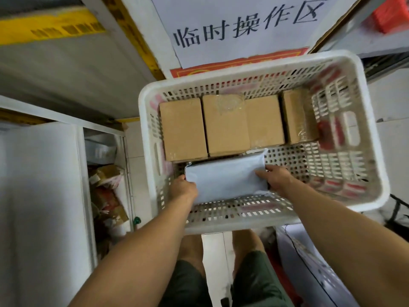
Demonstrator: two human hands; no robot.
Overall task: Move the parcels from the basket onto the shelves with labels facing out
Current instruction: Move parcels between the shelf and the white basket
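Observation:
A white slatted plastic basket (374,138) stands in front of me. Along its far side lie several brown cardboard boxes (183,129) in a row. Near its front lies a pale grey soft mailer parcel (225,176). My left hand (182,188) grips the mailer's left end and my right hand (275,179) grips its right end, thumb on top. No label shows on the mailer's upper face.
White metal shelves (57,117) with yellow edge strips rise on the left; lower bays hold crumpled parcels (106,191). A paper sign (243,25) hangs behind the basket. Another shelf unit with a red item (389,14) is at upper right. My legs are below the basket.

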